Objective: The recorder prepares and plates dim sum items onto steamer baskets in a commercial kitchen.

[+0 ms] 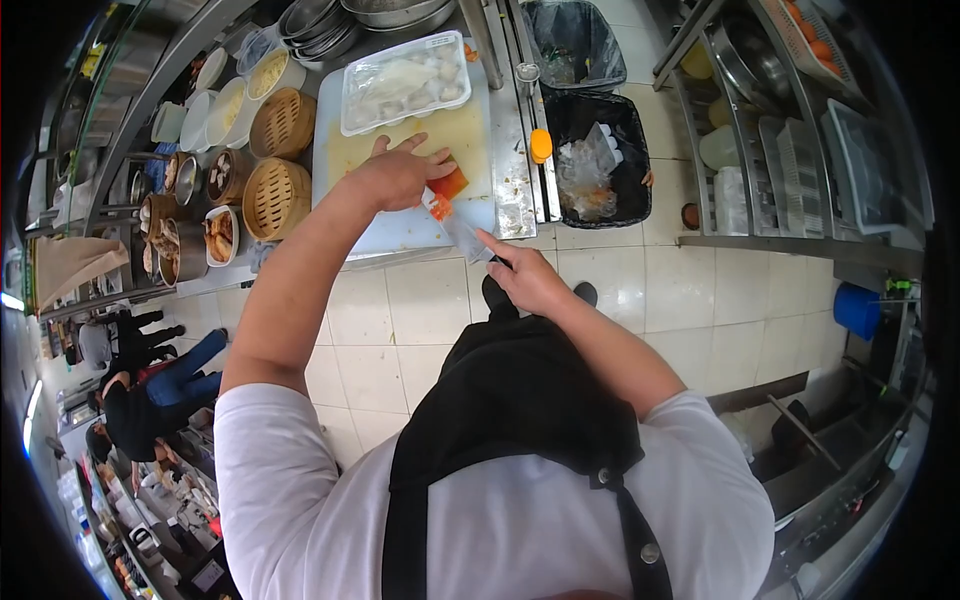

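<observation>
My right hand [527,279] is closed round the dark handle of a kitchen knife with a broad blade [463,234]. Orange-red chopped bits [439,205] cling to the blade near its far end. My left hand [401,174] lies low over the cutting board [405,229], fingers spread, beside an orange-red flat piece of food [450,180]. Its thumb side is close to the blade; whether it touches the piece or the blade is hard to tell. Beyond the hand, on the board, sits a white tray wrapped in clear film [405,82] with pale, round food inside.
Bamboo steamers [276,199], white tubs [229,112] and a dish of browned food [222,236] line the left. Stacked metal bowls [319,30] stand at the back. Right of the counter are lined bins [641,187] and a metal rack [802,251]. Other people stand far left.
</observation>
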Motion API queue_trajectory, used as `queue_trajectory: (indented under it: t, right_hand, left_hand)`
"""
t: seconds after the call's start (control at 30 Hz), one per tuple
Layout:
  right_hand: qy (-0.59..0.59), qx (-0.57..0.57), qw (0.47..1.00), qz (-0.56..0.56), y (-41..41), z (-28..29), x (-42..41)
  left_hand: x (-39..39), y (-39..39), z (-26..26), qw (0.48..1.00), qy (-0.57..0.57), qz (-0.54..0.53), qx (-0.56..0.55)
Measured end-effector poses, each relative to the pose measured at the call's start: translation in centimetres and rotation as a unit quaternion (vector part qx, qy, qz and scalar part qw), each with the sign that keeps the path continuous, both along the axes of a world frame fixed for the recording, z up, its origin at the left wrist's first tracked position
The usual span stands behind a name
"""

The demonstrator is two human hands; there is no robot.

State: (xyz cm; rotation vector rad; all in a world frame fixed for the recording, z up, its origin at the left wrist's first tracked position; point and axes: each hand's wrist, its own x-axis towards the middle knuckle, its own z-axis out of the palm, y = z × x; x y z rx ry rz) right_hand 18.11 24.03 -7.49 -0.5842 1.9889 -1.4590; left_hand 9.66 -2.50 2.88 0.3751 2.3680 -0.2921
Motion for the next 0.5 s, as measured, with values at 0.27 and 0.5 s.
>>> queue_trajectory:
  t: [0.27,0.5]
  right_hand:
    - [-0.245,-0.008,0.969,0.033,8.2,5.0,1.7]
    - [-0.254,-0.055,0.957,-0.126,16.0,12.1,3.1]
  left_hand:
    - [3.6,-5.4,-0.1,0.801,0.233,0.276,0.478]
    - [11.8,1.9,-0.5,0.675,0.425,0.367,0.478]
